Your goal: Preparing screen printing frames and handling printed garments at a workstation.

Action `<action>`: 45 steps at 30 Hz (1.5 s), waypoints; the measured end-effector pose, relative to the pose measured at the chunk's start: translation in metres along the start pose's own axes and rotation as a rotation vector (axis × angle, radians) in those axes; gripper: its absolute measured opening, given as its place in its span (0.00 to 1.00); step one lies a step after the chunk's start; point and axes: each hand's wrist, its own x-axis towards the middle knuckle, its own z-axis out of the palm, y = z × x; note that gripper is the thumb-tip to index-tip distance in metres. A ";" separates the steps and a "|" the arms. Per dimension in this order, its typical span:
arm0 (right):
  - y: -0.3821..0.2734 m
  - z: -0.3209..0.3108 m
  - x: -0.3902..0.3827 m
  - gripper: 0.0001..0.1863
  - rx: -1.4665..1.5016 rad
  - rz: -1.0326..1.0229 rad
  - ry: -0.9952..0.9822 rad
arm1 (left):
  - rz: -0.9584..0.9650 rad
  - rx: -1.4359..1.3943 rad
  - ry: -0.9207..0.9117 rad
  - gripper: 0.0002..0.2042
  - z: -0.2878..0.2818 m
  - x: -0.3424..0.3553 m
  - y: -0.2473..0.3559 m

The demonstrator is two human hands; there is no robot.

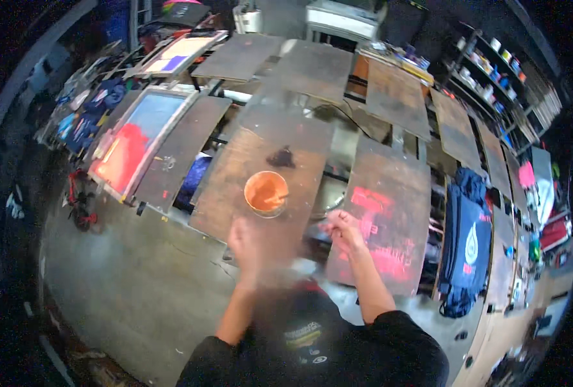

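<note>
An open bucket of orange ink (261,190), with what looks like a scraper's handle in it, stands on a brown platen board (215,203). A small dark crumpled item (281,158) lies behind it. My left hand (242,242) is just below the bucket, blurred, so its fingers cannot be made out. My right hand (341,226), right of the bucket over a pink-stained board (377,171), has its fingers closed; whatever they hold is too small to make out. A hazy smear blurs the picture between my hands.
More boards (396,97) stand in rows around me. Printing screens (138,142) sit at the left, beside folded dark garments (99,106). A navy printed fabric bag (464,238) lies at the right. Shelves of containers (490,68) are at the back right. Concrete floor (119,264) shows at lower left.
</note>
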 end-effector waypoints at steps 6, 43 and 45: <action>-0.014 0.031 0.143 0.13 -0.663 -0.297 0.195 | -0.125 -0.052 0.374 0.20 -0.051 -0.016 -0.014; -0.026 0.038 -0.159 0.11 -0.527 -0.203 0.230 | -0.171 0.099 -0.923 0.22 0.057 -0.076 -0.004; -0.019 0.029 -0.163 0.13 -0.653 -0.311 0.264 | -0.153 0.112 -0.880 0.21 0.066 -0.089 -0.006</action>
